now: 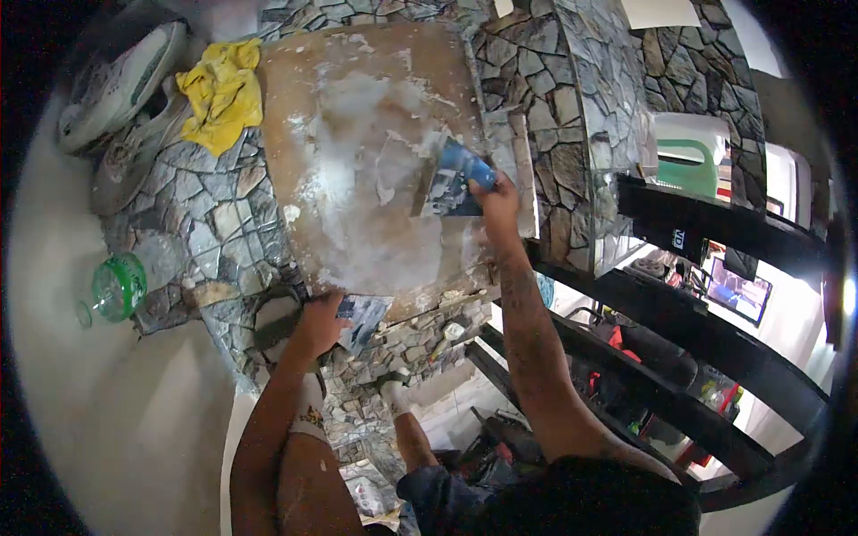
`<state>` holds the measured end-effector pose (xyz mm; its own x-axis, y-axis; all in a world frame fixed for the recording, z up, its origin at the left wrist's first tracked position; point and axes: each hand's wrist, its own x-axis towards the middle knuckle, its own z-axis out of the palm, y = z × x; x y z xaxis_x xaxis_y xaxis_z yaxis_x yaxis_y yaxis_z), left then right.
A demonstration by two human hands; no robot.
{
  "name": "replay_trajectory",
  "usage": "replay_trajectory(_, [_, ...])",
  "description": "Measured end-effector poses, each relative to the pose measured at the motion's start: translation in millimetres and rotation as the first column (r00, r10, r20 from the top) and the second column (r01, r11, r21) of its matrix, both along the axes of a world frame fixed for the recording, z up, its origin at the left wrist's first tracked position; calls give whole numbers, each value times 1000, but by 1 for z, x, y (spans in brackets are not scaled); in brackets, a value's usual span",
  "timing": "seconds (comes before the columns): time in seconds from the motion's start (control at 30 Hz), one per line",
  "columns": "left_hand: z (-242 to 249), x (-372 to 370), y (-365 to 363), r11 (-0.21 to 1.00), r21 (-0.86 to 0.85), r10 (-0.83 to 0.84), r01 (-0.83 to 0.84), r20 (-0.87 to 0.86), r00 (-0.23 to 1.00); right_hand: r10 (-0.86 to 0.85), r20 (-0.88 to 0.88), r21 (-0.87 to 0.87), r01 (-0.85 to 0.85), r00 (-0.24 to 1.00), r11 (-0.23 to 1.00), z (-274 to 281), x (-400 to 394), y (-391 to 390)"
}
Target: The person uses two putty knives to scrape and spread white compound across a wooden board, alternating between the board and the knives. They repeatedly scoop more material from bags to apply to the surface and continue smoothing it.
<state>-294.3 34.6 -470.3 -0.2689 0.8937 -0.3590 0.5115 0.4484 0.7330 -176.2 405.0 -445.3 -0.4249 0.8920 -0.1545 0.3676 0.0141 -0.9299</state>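
Note:
A brown board (357, 170) smeared with white and grey patches lies in front of me on a stone-patterned surface. My right hand (498, 198) pinches the edge of a flat blue and grey piece (458, 183), which lies over the board's right part. At the board's lower left corner, my left hand (322, 323) holds a smaller flat piece (364, 320) with a grey and white pattern. The two pieces are well apart.
A yellow cloth (222, 96) and shoes (125, 89) lie at the upper left. Below them is a green-banded clear bottle (119, 288). Black steps (679, 313) with gaps between them descend on the right, with a lit screen (740, 290) beyond.

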Motion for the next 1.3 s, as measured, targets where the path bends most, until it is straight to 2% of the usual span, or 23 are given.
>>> replay_trajectory(0.03, [1, 0, 0, 996, -85, -8, 10, 27, 1000, -74, -40, -14, 73, 996, 997, -21, 15, 10])
replay_trajectory(0.07, [4, -1, 1, 998, -68, -9, 11, 26, 1000, -147, -78, -33, 145, 986, 989, -34, 24, 16])
replay_trajectory(0.13, [10, -2, 3, 999, -34, -8, 9, 24, 1000, -187, -74, -7, 187, 980, 982, -40, 30, 18])
replay_trajectory(0.17, [13, -3, 5, 997, -70, -12, 14, 23, 1000, -203, -76, 6, 204, 976, 979, -42, 30, 22])
replay_trajectory(0.23, [15, -2, 3, 989, -144, -17, 19, 19, 1000, -248, 212, 128, 225, 945, 966, -41, 14, 34])
replay_trajectory(0.27, [14, -3, 2, 993, -118, -6, 8, 15, 1000, -274, 348, 187, 220, 897, 957, -41, 3, 39])
replay_trajectory(0.37, [13, -1, 2, 998, -56, 14, -12, 25, 1000, -172, 356, 347, 41, 919, 937, -45, -32, 35])
replay_trajectory(0.47, [19, -6, 8, 999, -34, -2, 3, 28, 1000, 95, 431, 333, -256, 897, 908, -28, -63, 9])
replay_trajectory(0.57, [25, -8, 6, 998, -54, -18, 18, 11, 1000, 130, 124, 262, -158, 984, 952, -54, -47, 24])
replay_trajectory(0.67, [27, -8, 3, 995, -100, -3, 8, 54, 999, -36, 294, 193, -23, 955, 981, -19, -26, 42])
replay_trajectory(0.77, [26, -3, 1, 998, -65, 1, 2, 47, 999, -39, 305, 167, -13, 951, 986, -9, -39, 43])
replay_trajectory(0.83, [20, -4, 3, 1000, 18, 3, -4, 19, 1000, 129, 422, 314, -278, 898, 908, -21, -58, 27])
replay_trajectory(0.93, [20, -7, 4, 990, 143, 2, 1, -24, 1000, 220, 515, 442, -477, 829, 760, -18, -78, 8])
replay_trajectory(0.97, [23, -9, 5, 998, 60, -18, 17, 21, 1000, 237, 530, 468, -514, 814, 719, -13, -81, 2])
replay_trajectory(1.03, [37, -15, 10, 993, -108, -29, 42, 116, 993, 243, 194, 324, -296, 950, 898, -23, -57, 30])
replay_trajectory(1.07, [29, -13, 6, 998, -59, -20, 23, 62, 998, 204, 20, 207, -204, 979, 957, -27, -47, 43])
replay_trajectory(1.1, [15, -7, 2, 1000, -11, -10, 11, 12, 1000, 171, 31, 133, -174, 985, 976, -26, -42, 48])
replay_trajectory(1.13, [11, -3, -1, 999, 36, -5, 6, -32, 999, 133, 51, 57, -135, 990, 989, -23, -34, 49])
replay_trajectory(1.17, [8, 1, -3, 1000, 12, -10, 10, -14, 1000, 94, 73, -16, -93, 993, 996, -22, -28, 49])
replay_trajectory(1.2, [10, -1, 0, 1000, -8, -14, 14, 1, 1000, 157, 225, 117, -187, 962, 975, -21, -32, 39])
replay_trajectory(1.27, [13, -3, 3, 999, -35, -17, 18, 21, 1000, 195, 519, 331, -406, 833, 852, -14, -55, 0])
replay_trajectory(1.3, [13, -4, 4, 999, -41, -16, 17, 27, 999, 295, 455, 241, -435, 840, 868, -15, -65, -18])
